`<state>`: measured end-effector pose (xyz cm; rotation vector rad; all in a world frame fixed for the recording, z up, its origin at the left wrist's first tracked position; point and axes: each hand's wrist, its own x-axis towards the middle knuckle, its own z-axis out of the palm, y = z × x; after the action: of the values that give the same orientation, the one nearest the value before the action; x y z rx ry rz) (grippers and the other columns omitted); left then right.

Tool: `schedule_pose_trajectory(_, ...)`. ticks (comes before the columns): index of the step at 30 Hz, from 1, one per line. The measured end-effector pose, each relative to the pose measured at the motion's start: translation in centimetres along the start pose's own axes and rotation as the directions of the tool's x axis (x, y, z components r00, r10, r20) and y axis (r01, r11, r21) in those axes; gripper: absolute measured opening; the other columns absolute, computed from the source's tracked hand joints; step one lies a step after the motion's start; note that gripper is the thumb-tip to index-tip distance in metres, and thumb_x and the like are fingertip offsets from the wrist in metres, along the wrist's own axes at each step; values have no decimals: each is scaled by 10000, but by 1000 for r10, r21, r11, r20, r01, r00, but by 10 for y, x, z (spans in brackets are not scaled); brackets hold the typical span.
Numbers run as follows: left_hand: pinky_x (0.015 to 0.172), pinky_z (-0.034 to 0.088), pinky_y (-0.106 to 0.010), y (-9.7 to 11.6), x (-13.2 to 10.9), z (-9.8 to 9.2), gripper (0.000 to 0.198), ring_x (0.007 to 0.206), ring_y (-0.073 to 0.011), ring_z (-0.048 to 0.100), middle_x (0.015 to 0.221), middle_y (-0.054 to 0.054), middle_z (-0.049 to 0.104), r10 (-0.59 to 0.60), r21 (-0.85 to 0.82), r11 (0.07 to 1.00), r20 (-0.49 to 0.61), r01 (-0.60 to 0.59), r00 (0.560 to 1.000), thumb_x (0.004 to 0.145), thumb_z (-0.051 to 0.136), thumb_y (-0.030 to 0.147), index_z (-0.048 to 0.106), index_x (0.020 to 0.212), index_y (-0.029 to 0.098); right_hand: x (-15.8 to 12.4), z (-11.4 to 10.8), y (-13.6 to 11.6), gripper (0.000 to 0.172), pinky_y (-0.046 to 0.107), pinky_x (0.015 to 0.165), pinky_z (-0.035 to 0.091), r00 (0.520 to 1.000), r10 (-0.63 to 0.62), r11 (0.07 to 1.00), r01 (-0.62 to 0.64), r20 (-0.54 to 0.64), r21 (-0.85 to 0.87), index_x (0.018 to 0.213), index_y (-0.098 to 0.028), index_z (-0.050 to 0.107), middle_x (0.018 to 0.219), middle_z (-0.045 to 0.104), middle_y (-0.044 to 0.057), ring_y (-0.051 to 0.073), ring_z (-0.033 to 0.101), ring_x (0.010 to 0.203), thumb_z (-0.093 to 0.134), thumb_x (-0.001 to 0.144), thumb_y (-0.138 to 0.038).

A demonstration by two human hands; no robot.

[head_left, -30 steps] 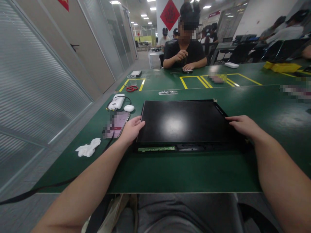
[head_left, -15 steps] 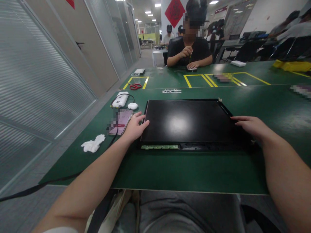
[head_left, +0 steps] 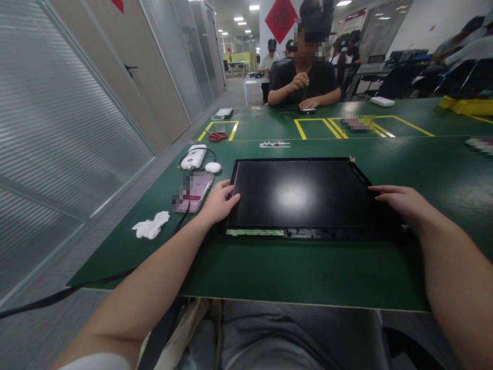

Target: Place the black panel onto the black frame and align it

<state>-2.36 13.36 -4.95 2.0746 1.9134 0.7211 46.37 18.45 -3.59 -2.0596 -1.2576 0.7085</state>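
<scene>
Black screen panel lies flat on green table, glossy face up.

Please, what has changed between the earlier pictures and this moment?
Very little. The left hand has crept slightly onto the left edge of the panel, its thumb now on the black face. The right hand stays flat on the right edge. The panel, phone and tissue lie where they were on the table.

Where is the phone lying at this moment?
In the head view the phone lies on the green table, left of the black panel, beside the left hand, with a white oval case behind it.
</scene>
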Motion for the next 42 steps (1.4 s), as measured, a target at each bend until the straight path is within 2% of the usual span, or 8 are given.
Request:
schedule_pose_trajectory(11,1175,374,-482,2,1,-2,406,1349,-312,514,1437,-157,553,16,-8,1000,4,-16,1000,889,571,381,719,1178,137,-4,-1,-4,401,408,1105,394,1000,-9,1000,9,11,-1,987,-239,792,1165,743,67,270,612,1198,636,624,-175)
schedule_pose_trajectory(22,1180,370,-476,4,-3,-5,458,1338,-316,521,1441,-154,535,20,12,1000,2,-20,1000,878,594,455,716,1193,146,-5,0,-4,421,390,1073,416,1000,9,1000,-9,-7,5,1002,-229,793,1124,749,67,262,627,1135,620,623,-167)
schedule_pose_trajectory(27,1179,375,-479,4,-2,-3,418,1345,-303,518,1443,-129,545,31,15,999,-11,-31,999,888,576,413,712,1205,176,-6,-1,-4,412,421,1073,420,1000,15,1000,-15,-11,20,989,-243,793,1122,750,65,281,626,1136,634,613,-185)
schedule_pose_trajectory(33,1187,363,-455,5,-1,-3,439,1360,-301,509,1466,-165,527,18,17,1000,2,-18,1000,892,564,365,685,1236,122,-8,-1,-7,399,398,1095,404,1000,18,999,-19,11,35,965,-232,791,1141,749,62,265,614,1181,635,606,-154)
schedule_pose_trajectory(42,1182,373,-466,6,0,-4,446,1350,-309,517,1451,-156,547,21,43,999,-6,-21,1000,882,572,363,673,1245,125,-10,-3,-10,452,392,1105,399,999,30,999,-30,27,27,1007,-228,787,1131,751,58,258,626,1151,618,602,-119)
